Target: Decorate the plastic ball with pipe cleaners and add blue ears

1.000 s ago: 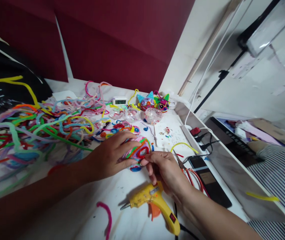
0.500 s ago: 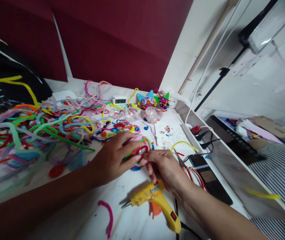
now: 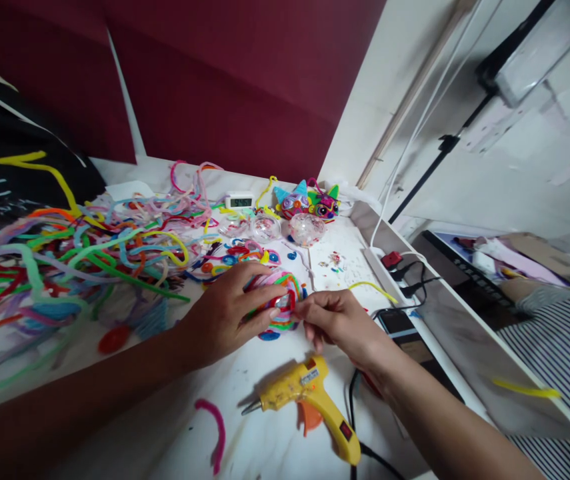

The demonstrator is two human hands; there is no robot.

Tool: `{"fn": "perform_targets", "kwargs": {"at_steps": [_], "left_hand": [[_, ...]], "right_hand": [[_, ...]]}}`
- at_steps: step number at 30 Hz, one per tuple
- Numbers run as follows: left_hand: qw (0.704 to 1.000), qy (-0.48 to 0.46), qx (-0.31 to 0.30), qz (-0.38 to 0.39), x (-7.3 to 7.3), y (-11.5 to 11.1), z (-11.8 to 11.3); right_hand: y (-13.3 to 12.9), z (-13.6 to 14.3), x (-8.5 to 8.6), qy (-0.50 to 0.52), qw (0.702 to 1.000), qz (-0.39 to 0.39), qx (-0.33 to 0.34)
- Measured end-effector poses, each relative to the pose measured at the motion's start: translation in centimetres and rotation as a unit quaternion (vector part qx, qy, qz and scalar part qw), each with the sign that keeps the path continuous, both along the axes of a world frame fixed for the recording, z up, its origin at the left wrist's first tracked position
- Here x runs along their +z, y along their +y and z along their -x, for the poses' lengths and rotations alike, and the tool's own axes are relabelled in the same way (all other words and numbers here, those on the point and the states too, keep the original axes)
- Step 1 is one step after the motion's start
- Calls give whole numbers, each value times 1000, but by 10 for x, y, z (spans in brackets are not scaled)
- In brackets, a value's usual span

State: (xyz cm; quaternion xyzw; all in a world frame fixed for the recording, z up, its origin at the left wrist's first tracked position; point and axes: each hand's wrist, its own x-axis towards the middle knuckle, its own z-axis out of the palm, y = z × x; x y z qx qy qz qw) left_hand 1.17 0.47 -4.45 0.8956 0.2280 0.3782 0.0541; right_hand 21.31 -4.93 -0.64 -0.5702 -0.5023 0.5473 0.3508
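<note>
My left hand (image 3: 225, 313) curls over a round ball covered in coloured pipe cleaners (image 3: 285, 280), holding it against the white table. A red pipe cleaner (image 3: 293, 299) runs in a curve around a clear shiny spot on the ball's face. At the ball's right side, my right hand (image 3: 335, 320) has its thumb and fingers pinched at the end of that red pipe cleaner. Just below my hands a yellow glue gun (image 3: 299, 387) lies on its side, nozzle to the left. A short magenta pipe cleaner (image 3: 219, 433) lies left of it.
A tangled heap of pipe cleaners (image 3: 79, 247) spreads over the left. Behind my hands are clear plastic pieces (image 3: 265, 227), a small digital clock (image 3: 239, 200) and two decorated cat-eared balls (image 3: 295, 201). A phone (image 3: 397, 323) and power cables are at the right, beside a raised ledge (image 3: 465, 340).
My right hand has shifted slightly right and up along the ball's edge, uncovering more of the red pipe cleaner and now hiding the red-handled pliers. My left hand stays on the ball.
</note>
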Motion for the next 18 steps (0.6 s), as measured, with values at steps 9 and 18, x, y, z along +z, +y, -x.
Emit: {"fn": "perform_targets", "kwargs": {"at_steps": [9, 18], "left_hand": [[1000, 9, -8, 2, 1, 2, 1], [1000, 14, -8, 10, 1, 7, 1]], "right_hand": [[11, -14, 0, -39, 974, -221, 36], [27, -20, -7, -126, 940, -305, 86]]}}
